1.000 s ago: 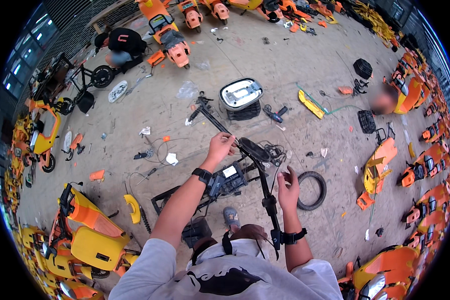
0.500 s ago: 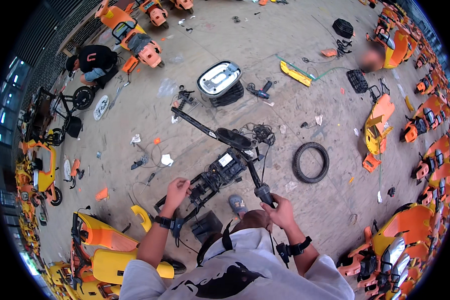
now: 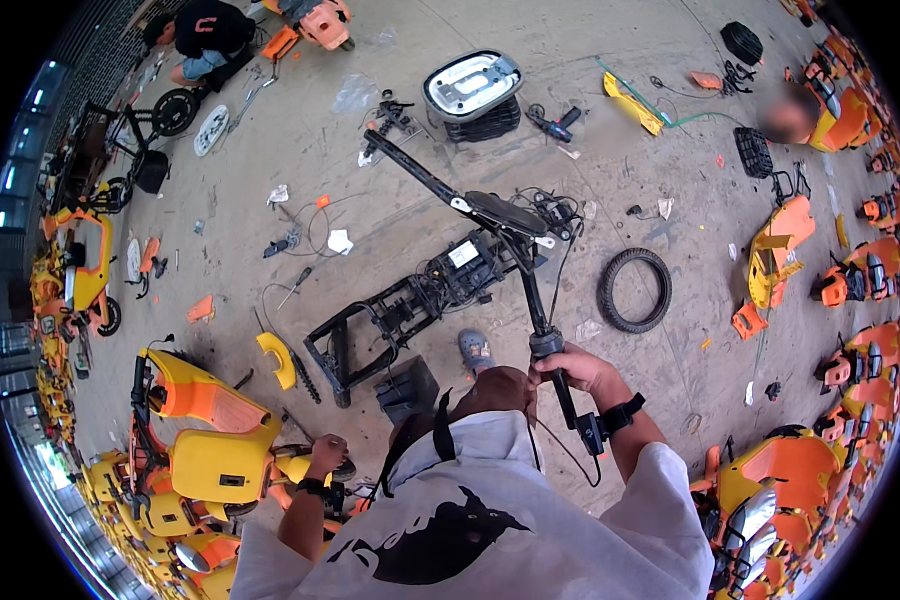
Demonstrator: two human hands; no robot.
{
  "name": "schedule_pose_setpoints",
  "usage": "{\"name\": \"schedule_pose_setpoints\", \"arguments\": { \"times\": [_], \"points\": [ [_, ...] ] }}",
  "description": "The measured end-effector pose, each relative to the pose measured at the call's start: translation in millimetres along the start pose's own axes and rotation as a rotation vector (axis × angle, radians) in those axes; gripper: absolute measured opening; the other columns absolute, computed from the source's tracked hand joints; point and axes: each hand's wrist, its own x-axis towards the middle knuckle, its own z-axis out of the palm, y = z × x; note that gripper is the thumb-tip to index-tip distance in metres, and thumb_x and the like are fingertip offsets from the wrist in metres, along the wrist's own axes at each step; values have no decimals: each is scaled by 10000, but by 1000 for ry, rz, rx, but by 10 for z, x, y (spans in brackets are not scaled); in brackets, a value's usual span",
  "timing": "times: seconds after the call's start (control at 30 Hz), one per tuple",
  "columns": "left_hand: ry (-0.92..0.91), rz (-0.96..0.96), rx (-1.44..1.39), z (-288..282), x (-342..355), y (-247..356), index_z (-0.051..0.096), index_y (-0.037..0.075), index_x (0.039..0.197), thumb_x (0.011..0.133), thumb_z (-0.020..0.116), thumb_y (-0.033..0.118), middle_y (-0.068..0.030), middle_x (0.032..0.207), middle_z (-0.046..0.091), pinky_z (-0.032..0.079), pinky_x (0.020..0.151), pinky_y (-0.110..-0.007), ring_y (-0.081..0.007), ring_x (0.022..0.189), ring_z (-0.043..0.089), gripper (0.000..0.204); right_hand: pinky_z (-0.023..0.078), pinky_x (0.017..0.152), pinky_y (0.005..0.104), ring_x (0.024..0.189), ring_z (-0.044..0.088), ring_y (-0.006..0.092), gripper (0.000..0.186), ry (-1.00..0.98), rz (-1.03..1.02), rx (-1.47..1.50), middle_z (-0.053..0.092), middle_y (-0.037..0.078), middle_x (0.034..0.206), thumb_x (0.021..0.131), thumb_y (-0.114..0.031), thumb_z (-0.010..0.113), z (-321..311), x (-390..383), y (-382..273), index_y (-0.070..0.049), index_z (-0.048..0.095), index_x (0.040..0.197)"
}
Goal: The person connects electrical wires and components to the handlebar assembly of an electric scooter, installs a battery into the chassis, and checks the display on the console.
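On the grey concrete floor [image 3: 300, 150] lie one black rubber tyre [image 3: 611, 290] and one black metal frame [image 3: 420, 290]. The right hand [image 3: 582, 370] wraps one long black tube [image 3: 533, 295] at the frame's right end. The left hand [image 3: 327, 454], loosely curled, is near one yellow plastic-bodied scooter [image 3: 222, 462]; whether it holds anything, I cannot tell.

You have a grey concrete floor [image 3: 630, 400] filling most of the frame, scuffed, darkly stained in patches and crossed by thin straight lines. At the upper left you can see a dark wall [image 3: 115, 60] with a fine, lined texture. Down the left edge, windows [image 3: 11, 180] show you bright bluish-white panes, and more brightness glares at the lower left. The light on your floor is even, with soft shadows.
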Motion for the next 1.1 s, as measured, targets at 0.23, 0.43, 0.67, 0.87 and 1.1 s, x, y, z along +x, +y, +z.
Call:
{"name": "schedule_pose_setpoints", "arguments": {
  "times": [0.23, 0.43, 0.67, 0.87, 1.1],
  "points": [
    [-42, -27, -244, 395, -215, -335, 614, 0, 967, 854, 553, 174, -113, 741, 668, 494, 491, -273, -156, 587, 637, 216, 512, 601, 387, 608, 638, 253, 242, 556, -133, -503, 644, 121, 676, 727, -199, 678, 281, 27, 78, 35, 621, 755],
    [-23, -11, -265, 627, -229, -553, 612, -8, 965, 857, 557, 188, -98, 743, 672, 499, 509, -267, -150, 585, 637, 231, 504, 670, 461, 746, 629, 408, 399, 1267, -273, -1163, 634, 253, 754, 656, -314, 705, 641, 112, 216, 48, 618, 799],
    [9, 33, -333, 592, -280, -779, 596, -10, 981, 870, 554, 194, -104, 770, 669, 507, 527, -276, -157, 596, 631, 236, 495, 681, 461, 763, 626, 414, 362, 1292, -321, -1163, 639, 237, 764, 662, -300, 697, 696, 131, 240, 23, 620, 809],
    [54, -5, -358, 668, -438, -983, 598, -9, 963, 860, 552, 191, -107, 761, 669, 500, 528, -276, -160, 596, 632, 229, 495, 687, 444, 743, 629, 397, 368, 1324, -358, -1198, 638, 227, 750, 661, -307, 700, 628, 169, 325, 24, 616, 800],
    [21, -37, -533, 861, -517, -1364, 598, -15, 924, 843, 555, 173, -102, 732, 664, 491, 512, -260, -160, 574, 624, 209, 492, 542, 310, 571, 591, 190, 230, 797, -192, -603, 583, 76, 651, 778, -182, 670, 623, -43, 107, 9, 567, 854]
  ]
}}
